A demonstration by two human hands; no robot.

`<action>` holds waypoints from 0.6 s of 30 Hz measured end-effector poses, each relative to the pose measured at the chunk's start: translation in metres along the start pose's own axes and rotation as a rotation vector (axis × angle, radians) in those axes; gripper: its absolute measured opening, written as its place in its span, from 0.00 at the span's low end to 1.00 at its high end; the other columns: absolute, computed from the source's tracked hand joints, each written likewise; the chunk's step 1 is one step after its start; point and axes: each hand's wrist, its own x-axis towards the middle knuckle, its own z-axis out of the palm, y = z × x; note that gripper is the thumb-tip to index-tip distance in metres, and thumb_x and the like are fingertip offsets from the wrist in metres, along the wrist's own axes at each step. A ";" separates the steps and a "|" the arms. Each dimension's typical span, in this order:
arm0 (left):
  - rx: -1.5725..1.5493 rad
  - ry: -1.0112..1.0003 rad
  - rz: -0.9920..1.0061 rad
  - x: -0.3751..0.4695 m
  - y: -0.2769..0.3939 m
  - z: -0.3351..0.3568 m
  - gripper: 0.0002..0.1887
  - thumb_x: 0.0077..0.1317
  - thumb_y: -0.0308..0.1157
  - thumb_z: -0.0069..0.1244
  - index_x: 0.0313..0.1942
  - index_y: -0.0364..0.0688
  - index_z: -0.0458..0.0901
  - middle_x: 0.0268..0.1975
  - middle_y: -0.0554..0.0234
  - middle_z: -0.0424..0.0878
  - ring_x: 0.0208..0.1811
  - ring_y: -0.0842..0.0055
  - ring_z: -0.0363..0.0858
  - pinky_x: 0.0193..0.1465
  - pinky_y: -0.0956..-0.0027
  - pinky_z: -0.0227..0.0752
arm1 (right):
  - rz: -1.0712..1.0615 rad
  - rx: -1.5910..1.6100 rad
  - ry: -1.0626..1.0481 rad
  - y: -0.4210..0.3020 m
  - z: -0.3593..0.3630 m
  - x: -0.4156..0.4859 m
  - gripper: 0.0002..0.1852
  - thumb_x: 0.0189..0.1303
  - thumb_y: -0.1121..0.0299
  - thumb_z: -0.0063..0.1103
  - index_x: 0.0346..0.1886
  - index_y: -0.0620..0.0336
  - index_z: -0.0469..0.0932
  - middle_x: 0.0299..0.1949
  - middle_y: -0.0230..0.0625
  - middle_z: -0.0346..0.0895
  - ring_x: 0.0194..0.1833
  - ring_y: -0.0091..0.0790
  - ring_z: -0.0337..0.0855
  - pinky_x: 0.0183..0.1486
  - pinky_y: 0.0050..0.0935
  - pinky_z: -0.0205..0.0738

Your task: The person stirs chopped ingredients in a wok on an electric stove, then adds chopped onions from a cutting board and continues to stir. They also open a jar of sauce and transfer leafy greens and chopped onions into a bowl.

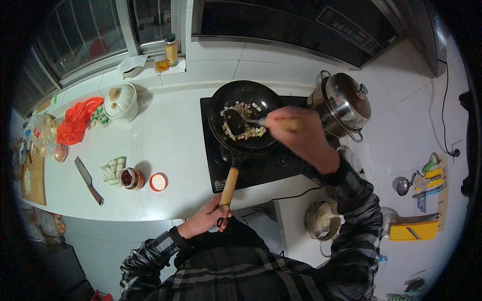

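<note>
My left hand (205, 217) grips the end of the wooden handle (229, 186) of a dark wok (244, 86), which sits over the black gas cooktop (214, 165). In my right hand (297, 131), blurred by motion, is the wooden handle of a wok spatula (235, 122). Its dark blade rests among chopped, pale and pinkish food pieces (244, 109) in the wok. Left of the cooktop stand an open glass jar (131, 178) of dark red contents and its upturned lid (158, 182). A folded checked cloth (113, 171) touches the jar.
A lidded steel pot (340, 105) stands close right of the wok, beneath the range hood (293, 30). A cleaver (89, 180) lies on the white counter (169, 113), near a wooden cutting board (35, 180). A white lidded tureen (121, 102) and red plastic bag (79, 120) stand farther back.
</note>
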 end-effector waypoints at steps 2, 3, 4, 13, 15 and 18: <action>-0.012 0.008 0.000 -0.001 0.002 0.001 0.28 0.84 0.39 0.40 0.78 0.44 0.51 0.45 0.63 0.75 0.32 0.81 0.78 0.36 0.73 0.80 | -0.071 0.055 0.030 -0.004 0.020 0.002 0.07 0.64 0.70 0.70 0.39 0.63 0.84 0.32 0.40 0.85 0.32 0.32 0.88 0.36 0.32 0.82; 0.008 0.013 -0.004 -0.002 0.003 0.001 0.28 0.84 0.39 0.40 0.78 0.44 0.51 0.45 0.63 0.75 0.32 0.81 0.78 0.36 0.73 0.80 | 0.001 0.096 0.024 -0.003 0.022 0.004 0.06 0.64 0.70 0.70 0.39 0.62 0.84 0.31 0.40 0.85 0.31 0.33 0.88 0.36 0.33 0.82; 0.024 0.018 -0.005 -0.003 0.003 0.002 0.28 0.85 0.39 0.40 0.78 0.44 0.51 0.45 0.63 0.75 0.32 0.81 0.78 0.36 0.73 0.80 | 0.080 0.132 -0.002 0.001 0.023 0.008 0.06 0.64 0.70 0.70 0.38 0.62 0.84 0.31 0.39 0.85 0.31 0.35 0.88 0.35 0.33 0.82; 0.064 0.039 -0.015 -0.002 0.002 0.002 0.28 0.85 0.41 0.39 0.77 0.41 0.53 0.44 0.63 0.76 0.32 0.82 0.78 0.36 0.75 0.79 | 0.235 0.189 -0.002 0.031 0.033 0.040 0.07 0.67 0.69 0.69 0.40 0.63 0.87 0.30 0.34 0.87 0.34 0.23 0.86 0.38 0.26 0.80; 0.070 0.048 -0.018 -0.003 0.003 0.002 0.28 0.85 0.41 0.39 0.77 0.41 0.54 0.44 0.63 0.76 0.32 0.82 0.78 0.36 0.75 0.79 | 0.323 0.183 0.027 0.037 0.034 0.043 0.09 0.67 0.67 0.69 0.40 0.66 0.86 0.30 0.35 0.86 0.33 0.23 0.85 0.37 0.27 0.80; 0.066 0.051 0.007 -0.004 0.003 0.004 0.28 0.85 0.41 0.39 0.77 0.40 0.54 0.43 0.63 0.76 0.31 0.82 0.78 0.36 0.76 0.79 | 0.429 0.152 0.045 0.049 0.011 0.042 0.11 0.67 0.66 0.68 0.37 0.67 0.85 0.30 0.40 0.87 0.31 0.27 0.86 0.36 0.30 0.80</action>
